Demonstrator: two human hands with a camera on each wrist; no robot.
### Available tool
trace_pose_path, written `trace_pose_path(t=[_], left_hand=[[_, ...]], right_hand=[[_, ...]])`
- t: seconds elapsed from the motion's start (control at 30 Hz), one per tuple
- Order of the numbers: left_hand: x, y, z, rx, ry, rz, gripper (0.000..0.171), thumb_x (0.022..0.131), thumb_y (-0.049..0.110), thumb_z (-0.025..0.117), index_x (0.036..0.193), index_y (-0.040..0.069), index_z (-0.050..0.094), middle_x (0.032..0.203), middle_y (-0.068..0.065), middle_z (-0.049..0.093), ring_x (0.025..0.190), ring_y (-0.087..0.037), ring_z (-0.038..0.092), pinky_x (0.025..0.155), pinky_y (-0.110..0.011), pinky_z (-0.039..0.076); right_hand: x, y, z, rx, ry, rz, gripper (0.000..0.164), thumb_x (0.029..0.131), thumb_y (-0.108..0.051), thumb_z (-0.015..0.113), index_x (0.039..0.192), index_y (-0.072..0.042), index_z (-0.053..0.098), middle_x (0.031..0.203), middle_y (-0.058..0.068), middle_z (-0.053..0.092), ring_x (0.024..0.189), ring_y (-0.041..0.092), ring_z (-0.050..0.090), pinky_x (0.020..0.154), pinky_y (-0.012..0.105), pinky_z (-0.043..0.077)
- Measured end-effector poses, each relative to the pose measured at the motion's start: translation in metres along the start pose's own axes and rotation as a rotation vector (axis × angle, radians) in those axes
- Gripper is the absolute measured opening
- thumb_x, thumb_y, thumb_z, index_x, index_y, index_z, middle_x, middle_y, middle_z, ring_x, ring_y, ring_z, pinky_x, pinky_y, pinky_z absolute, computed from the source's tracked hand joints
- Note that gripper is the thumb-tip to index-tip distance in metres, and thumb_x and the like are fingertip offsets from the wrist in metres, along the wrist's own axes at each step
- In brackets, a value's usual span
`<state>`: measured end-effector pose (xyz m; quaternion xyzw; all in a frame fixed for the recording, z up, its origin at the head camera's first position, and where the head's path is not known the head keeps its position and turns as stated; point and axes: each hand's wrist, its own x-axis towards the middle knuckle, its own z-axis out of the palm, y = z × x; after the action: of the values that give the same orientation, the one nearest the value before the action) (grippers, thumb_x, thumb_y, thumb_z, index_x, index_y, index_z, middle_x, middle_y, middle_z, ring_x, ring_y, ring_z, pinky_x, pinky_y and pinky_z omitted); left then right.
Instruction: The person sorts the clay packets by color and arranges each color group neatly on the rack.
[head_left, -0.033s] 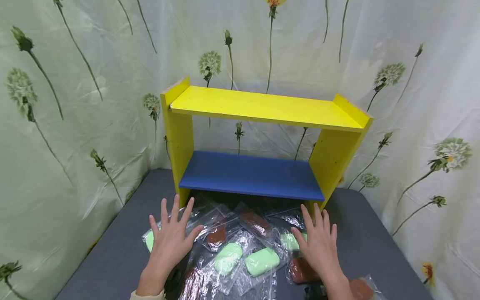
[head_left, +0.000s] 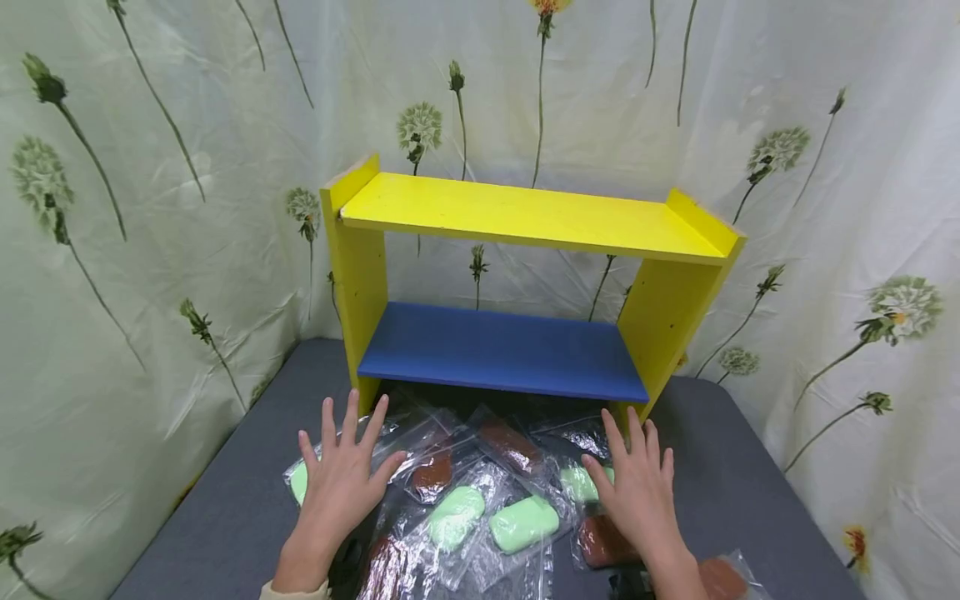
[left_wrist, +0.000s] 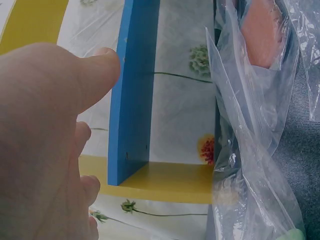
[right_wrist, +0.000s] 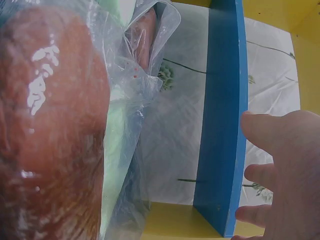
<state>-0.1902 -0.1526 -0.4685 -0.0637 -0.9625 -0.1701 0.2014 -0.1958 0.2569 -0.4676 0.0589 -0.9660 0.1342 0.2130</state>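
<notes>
My left hand (head_left: 341,475) hovers with fingers spread over the left side of a pile of clear plastic bags, holding nothing. On the right, my right hand (head_left: 637,483) is likewise spread and empty, near the bags at that end. Inside the bags are rounded, soap-like bars: a pale green bar (head_left: 457,517), another green bar (head_left: 524,523) beside it, and reddish-brown bars such as the brown bar (head_left: 510,444) near the shelf. In the right wrist view a bagged brown bar (right_wrist: 50,125) looms large, left of the hand. Part of a green bar (head_left: 299,482) is hidden by my left hand.
A yellow shelf unit (head_left: 525,212) with a blue lower board (head_left: 502,348) stands behind the bags. Everything rests on a dark grey table cover (head_left: 225,517). A floral curtain (head_left: 187,250) hangs behind. A dark object (head_left: 630,583) lies by my right wrist.
</notes>
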Motion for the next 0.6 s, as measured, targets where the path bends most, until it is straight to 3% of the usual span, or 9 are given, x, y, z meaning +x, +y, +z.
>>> trace_pose_path(t=[0.4,0.6], left_hand=[[0.0030,-0.0024,0.0013,-0.007,0.035,0.012,0.089,0.093,0.055,0.066,0.163,0.030,0.017,0.167,-0.018,0.005,0.150,-0.039,-0.017,0.102,-0.082,0.001],[0.0046,-0.0027,0.0014,-0.049,0.017,-0.021,0.090,0.094,0.054,0.064,0.163,0.031,0.012,0.167,-0.018,0.002,0.150,-0.045,-0.011,0.101,-0.083,0.004]], right_hand=[[-0.0001,-0.0017,0.0004,0.007,-0.013,-0.006,0.079,0.094,-0.046,0.068,0.160,-0.023,0.030,0.161,0.024,0.023,0.143,0.053,0.020,0.100,0.080,0.017],[-0.0026,-0.0053,-0.0008,0.070,-0.092,-0.017,0.080,0.094,-0.041,0.071,0.160,-0.024,0.029,0.162,0.021,0.022,0.144,0.052,0.018,0.102,0.079,0.017]])
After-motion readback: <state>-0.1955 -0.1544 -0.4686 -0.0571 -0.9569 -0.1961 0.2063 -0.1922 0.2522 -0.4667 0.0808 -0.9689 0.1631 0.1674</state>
